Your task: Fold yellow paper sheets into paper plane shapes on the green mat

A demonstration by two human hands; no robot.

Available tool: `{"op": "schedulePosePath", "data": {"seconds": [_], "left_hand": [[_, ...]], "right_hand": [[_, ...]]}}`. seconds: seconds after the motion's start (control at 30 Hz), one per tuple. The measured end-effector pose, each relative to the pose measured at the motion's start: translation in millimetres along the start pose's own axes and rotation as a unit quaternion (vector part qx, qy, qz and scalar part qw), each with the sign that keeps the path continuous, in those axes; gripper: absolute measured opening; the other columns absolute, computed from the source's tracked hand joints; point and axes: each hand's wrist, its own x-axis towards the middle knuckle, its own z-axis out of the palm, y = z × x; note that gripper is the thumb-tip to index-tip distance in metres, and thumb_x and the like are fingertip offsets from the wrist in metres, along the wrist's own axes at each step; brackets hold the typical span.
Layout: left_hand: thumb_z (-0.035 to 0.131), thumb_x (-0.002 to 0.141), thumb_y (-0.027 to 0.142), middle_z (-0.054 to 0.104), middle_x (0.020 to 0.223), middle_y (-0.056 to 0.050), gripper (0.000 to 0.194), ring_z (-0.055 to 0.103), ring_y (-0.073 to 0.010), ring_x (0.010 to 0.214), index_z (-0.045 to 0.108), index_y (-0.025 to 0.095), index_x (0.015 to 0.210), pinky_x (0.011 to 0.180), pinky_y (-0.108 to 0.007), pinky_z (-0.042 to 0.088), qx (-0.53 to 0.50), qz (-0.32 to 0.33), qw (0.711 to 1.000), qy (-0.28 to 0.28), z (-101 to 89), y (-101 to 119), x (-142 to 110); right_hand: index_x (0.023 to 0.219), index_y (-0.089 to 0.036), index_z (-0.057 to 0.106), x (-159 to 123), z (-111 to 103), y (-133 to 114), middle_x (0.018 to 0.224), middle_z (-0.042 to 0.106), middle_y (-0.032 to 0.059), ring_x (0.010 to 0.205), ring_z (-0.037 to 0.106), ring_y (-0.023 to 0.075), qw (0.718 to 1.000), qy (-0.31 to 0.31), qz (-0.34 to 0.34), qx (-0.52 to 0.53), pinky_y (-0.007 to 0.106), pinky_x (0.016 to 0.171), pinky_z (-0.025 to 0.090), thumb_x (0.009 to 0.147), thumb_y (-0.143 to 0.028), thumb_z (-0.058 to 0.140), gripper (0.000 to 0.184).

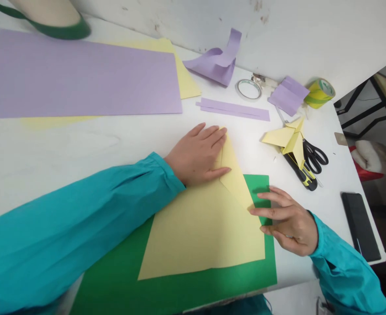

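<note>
A pale yellow sheet of paper (206,232) lies on a green sheet (179,295), its far corners folded inward toward a point. Spread flat across the folded tip is my left hand (199,155), palm down and fingers outstretched, covering part of the fold. At the paper's right edge is my right hand (287,221), its fingers apart; a fingertip touches or nearly touches the folded edge. Nothing shows in its grasp. Beyond it, a folded yellow paper plane (289,139) rests over black-handled scissors (315,156) and a black-and-yellow utility knife (299,171).
A large purple sheet (81,78) lies at the far left over yellow paper (188,81). Along the wall are a curled purple piece (215,65), purple strips (234,109), a tape ring (249,89), folded purple paper (288,95) and a tape roll (320,92). A black phone (359,225) lies at the right edge.
</note>
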Motion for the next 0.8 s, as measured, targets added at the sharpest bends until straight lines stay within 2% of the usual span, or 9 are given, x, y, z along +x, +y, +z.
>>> {"op": "schedulePosePath", "data": {"seconds": [0.2,0.33,0.5,0.63,0.73,0.8], "left_hand": [[0.042,0.085,0.055,0.035,0.147,-0.021,0.077,0.031,-0.0349,0.135,0.037,0.001,0.140,0.113,-0.048,0.018,0.001,0.001,1.000,0.002,0.4,0,-1],[0.041,0.085,0.055,0.034,0.147,-0.022,0.078,0.031,-0.0354,0.136,0.038,-0.002,0.138,0.113,-0.048,0.017,0.003,-0.002,1.000,-0.004,0.1,0,0],[0.040,0.086,0.056,0.033,0.148,-0.022,0.079,0.031,-0.0358,0.135,0.038,-0.004,0.138,0.113,-0.049,0.017,0.017,0.000,1.000,-0.017,-2.2,1,0],[0.040,0.087,0.056,0.034,0.147,-0.023,0.078,0.032,-0.0363,0.135,0.039,-0.004,0.138,0.112,-0.049,0.020,0.012,0.005,1.000,-0.014,-4.0,1,0],[0.040,0.088,0.056,0.034,0.147,-0.023,0.079,0.032,-0.0366,0.134,0.039,-0.005,0.137,0.112,-0.050,0.021,0.013,0.008,1.000,-0.011,-3.8,1,0],[0.040,0.088,0.057,0.034,0.147,-0.023,0.079,0.032,-0.0368,0.134,0.039,-0.004,0.137,0.112,-0.050,0.022,0.011,0.011,1.000,-0.009,-3.2,0,0]], "right_hand": [[0.077,-0.025,0.073,1,-2,-1,0.127,0.061,-0.0014,0.134,0.037,0.0244,1.000,-0.014,0.008,0.007,0.050,0.112,0.026,0.086,-0.022,0.048,0.027],[0.064,-0.024,0.070,0,-3,-3,0.127,0.061,-0.0039,0.133,0.039,0.0245,1.000,-0.024,0.010,0.014,0.049,0.112,0.026,0.086,-0.021,0.050,0.030],[0.071,-0.023,0.072,2,-7,2,0.131,0.058,-0.0002,0.134,0.036,0.0256,0.998,-0.019,0.008,0.066,0.052,0.112,0.025,0.089,-0.026,0.048,0.030],[0.098,-0.016,0.070,29,-10,28,0.125,0.062,0.0106,0.130,0.042,0.0245,0.993,0.038,-0.031,0.107,0.049,0.109,0.034,0.094,-0.028,0.041,0.032],[0.101,-0.016,0.068,64,-8,60,0.118,0.066,0.0112,0.122,0.051,0.0201,0.987,0.117,0.000,0.111,0.041,0.103,0.042,0.096,-0.027,0.038,0.032],[0.102,-0.016,0.066,87,-6,79,0.117,0.066,0.0113,0.121,0.051,0.0203,0.985,0.156,0.012,0.077,0.042,0.104,0.042,0.097,-0.028,0.039,0.031]]}}
